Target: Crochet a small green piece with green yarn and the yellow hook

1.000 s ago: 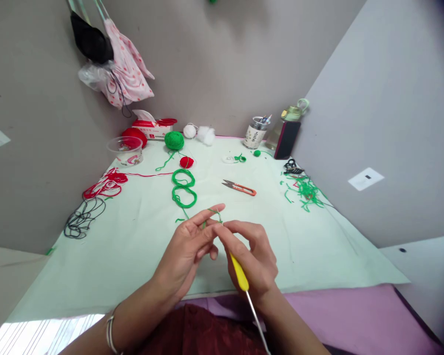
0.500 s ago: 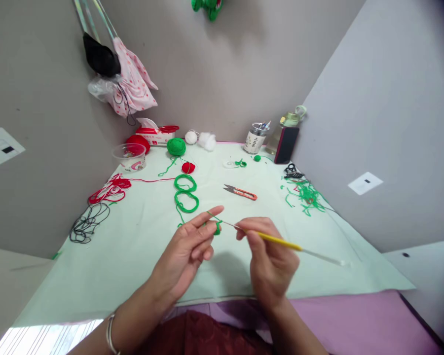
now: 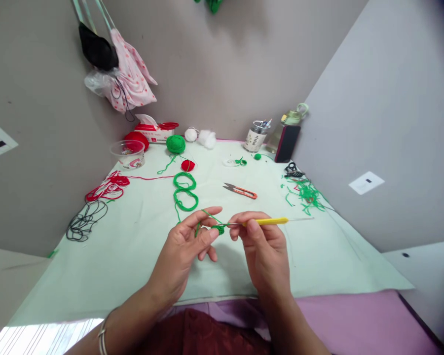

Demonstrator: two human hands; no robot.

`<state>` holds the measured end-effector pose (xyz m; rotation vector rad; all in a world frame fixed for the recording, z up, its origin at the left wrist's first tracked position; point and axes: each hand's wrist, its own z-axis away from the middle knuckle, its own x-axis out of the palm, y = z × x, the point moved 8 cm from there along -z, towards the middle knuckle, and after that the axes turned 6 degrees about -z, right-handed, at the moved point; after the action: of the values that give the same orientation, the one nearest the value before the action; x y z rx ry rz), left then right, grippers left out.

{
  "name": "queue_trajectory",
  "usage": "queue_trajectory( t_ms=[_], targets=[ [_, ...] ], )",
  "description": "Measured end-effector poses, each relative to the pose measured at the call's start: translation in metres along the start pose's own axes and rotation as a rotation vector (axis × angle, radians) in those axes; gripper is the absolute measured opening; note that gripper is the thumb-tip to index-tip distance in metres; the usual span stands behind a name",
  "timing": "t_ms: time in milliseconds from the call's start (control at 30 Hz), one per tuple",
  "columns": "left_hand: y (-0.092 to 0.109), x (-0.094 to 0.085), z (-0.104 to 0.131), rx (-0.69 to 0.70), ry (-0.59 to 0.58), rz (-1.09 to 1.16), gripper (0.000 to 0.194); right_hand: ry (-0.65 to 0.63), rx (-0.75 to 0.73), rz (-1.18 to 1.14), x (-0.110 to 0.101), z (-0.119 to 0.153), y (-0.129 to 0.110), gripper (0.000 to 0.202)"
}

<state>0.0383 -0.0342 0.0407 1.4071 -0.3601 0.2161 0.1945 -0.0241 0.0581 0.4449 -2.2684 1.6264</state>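
Note:
Between the thumb and fingers of my left hand (image 3: 187, 246) is a small green crochet piece (image 3: 218, 229). Green yarn runs over my raised left index finger and down to the work. My right hand (image 3: 264, 246) grips a crochet hook (image 3: 270, 221) by its yellow handle, and the thin metal tip reaches into or against the green piece; the exact spot is too small to tell. Beyond my left hand, a loose figure-eight of green yarn (image 3: 186, 209) lies on the table, with a strand trailing toward that hand.
Orange-handled thread snips (image 3: 240, 191) lie ahead of my hands. Green scraps (image 3: 307, 196) are heaped at the right, red yarn (image 3: 107, 187) and black cord (image 3: 85, 222) at the left. A plastic tub (image 3: 128, 157), green ball (image 3: 175, 144), pen can (image 3: 256, 136) and phone (image 3: 287, 143) stand farther back.
The crochet hook has swung from a downward slant to nearly level. My right hand has turned with it and come closer to the left, and the green piece shows more.

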Motion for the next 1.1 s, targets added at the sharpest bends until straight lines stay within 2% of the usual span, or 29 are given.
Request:
queue_trajectory(
  t_ms=[233,433,633,767,867,1000,1100],
  targets=[
    [-0.001,0.001,0.0,-0.007,-0.021,-0.029,0.034,-0.105,-0.005,0.016,0.004,0.001,0.002,0.015],
    [0.002,0.003,-0.001,-0.001,-0.028,-0.044,0.033,-0.051,0.002,0.014,0.001,0.0,-0.001,0.02],
    [0.004,-0.001,0.001,0.016,-0.013,-0.103,0.033,-0.083,-0.058,0.093,0.003,0.003,-0.01,0.023],
    [0.006,-0.004,0.001,0.056,0.017,-0.169,0.03,-0.118,-0.215,0.3,0.007,0.012,-0.026,0.022],
    [0.011,-0.004,0.002,0.111,0.065,-0.237,0.028,-0.212,-0.383,0.467,0.019,0.021,-0.038,0.026],
    [0.016,-0.004,0.007,0.169,0.14,-0.288,0.028,-0.292,-0.604,0.649,0.03,0.034,-0.041,0.031],
    [0.007,0.002,0.005,0.066,0.055,-0.132,0.041,-0.269,-0.732,0.803,0.031,0.041,-0.037,0.038]
  ],
)
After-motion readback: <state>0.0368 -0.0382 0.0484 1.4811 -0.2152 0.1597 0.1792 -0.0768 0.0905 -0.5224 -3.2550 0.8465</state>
